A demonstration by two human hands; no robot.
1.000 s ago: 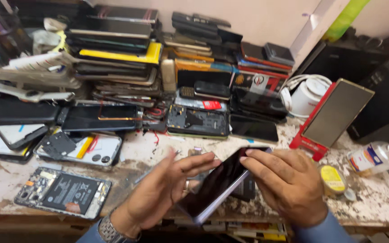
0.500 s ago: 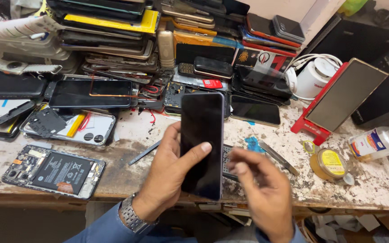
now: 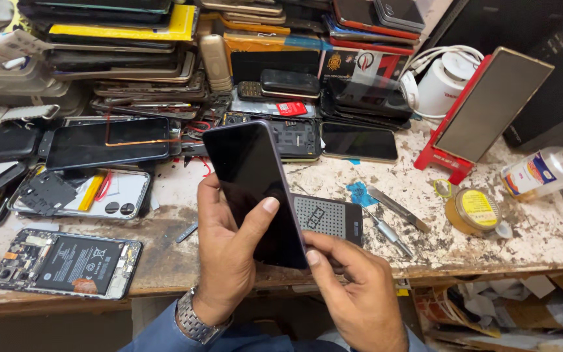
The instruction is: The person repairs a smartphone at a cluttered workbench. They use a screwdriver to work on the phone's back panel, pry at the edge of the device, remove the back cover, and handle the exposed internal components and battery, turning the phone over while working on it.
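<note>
Clutter crowds the counter [image 3: 503,221], so a dropped phone would land on opened handsets and tools. Left hand [image 3: 226,251] grips the dark phone [image 3: 255,189] upright above the edge, thumb across its glass; right hand [image 3: 353,290] pinches its lower corner. Smooth glass could slip, or the tweezers [image 3: 395,207] below could scratch it.

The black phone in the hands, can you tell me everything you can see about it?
The slim black glass-fronted phone has a dark, blank screen and a thin purple-tinted edge. It is held up tilted above the stained workbench, top leaning left. The left hand grips it from behind, thumb on the screen. The right hand touches its lower right corner. Its back is hidden.
</note>
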